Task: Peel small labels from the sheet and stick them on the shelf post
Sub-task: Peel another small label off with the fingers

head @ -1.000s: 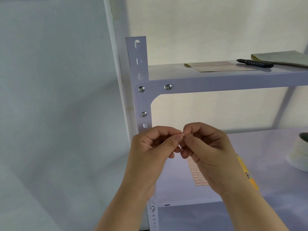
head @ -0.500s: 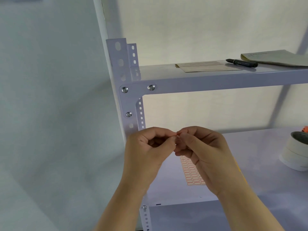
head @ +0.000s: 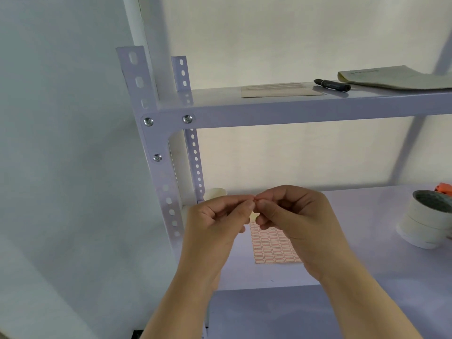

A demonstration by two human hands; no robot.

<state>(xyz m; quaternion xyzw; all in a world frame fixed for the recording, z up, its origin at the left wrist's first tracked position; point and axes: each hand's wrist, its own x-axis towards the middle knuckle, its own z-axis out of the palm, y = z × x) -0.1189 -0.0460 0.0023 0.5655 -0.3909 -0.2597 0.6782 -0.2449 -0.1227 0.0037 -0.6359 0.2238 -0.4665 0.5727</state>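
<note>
A sheet of small red-bordered labels [head: 271,248] lies flat on the lower shelf [head: 354,253], partly behind my hands. My left hand [head: 220,216] and my right hand [head: 296,214] meet fingertip to fingertip above it, pinching one tiny label [head: 255,198] between them. The pale lilac slotted shelf post [head: 156,148] stands upright just left of my left hand, apart from it. Which hand carries the label's grip I cannot tell apart; both touch it.
The upper shelf [head: 293,106] holds a paper sheet [head: 281,90], a black marker [head: 332,84] and a notepad [head: 391,78]. Stacked tape rolls [head: 430,218] and an orange object [head: 444,188] sit at the right of the lower shelf. A wall fills the left.
The view has shifted, so the post now sits further left. My hands stay together at the fingertips, still working the tiny label; the sheet shows more below them.
</note>
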